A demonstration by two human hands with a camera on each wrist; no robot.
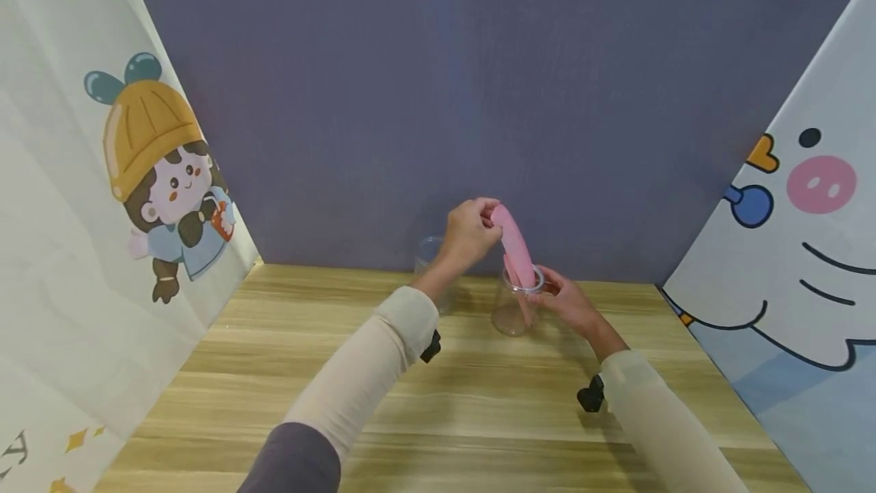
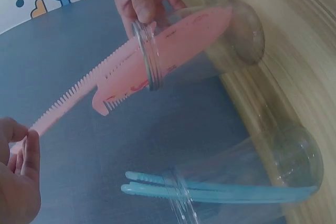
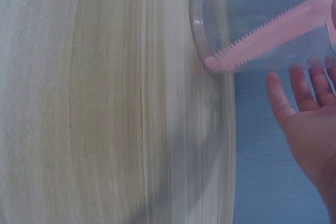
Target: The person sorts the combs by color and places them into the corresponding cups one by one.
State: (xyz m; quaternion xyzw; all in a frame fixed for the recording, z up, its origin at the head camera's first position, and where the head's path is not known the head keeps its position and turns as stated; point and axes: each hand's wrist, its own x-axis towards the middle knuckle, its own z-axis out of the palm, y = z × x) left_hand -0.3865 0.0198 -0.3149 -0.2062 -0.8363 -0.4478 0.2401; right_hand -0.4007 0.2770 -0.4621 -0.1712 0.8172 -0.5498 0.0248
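My left hand (image 1: 471, 233) pinches the upper end of a long pink comb (image 1: 512, 238) between thumb and fingers. The comb slants down into the mouth of a clear jar (image 1: 508, 319). A second, broader pink comb (image 2: 184, 43) sits in that jar, its toothed, hooked end sticking out past the rim. On the jar's right side my right hand (image 1: 566, 299) holds it near the rim, thumb at the rim in the left wrist view. The right wrist view shows a toothed pink comb (image 3: 278, 29) through the jar wall, its tip by the base.
Left of the held jar stands another clear jar (image 2: 299, 156), with light-blue combs (image 2: 247, 192) leaning in it, partly behind my left arm in the head view. A grey-blue panel (image 1: 383, 97) rises behind the wooden table (image 1: 472, 409); printed cloths flank both sides.
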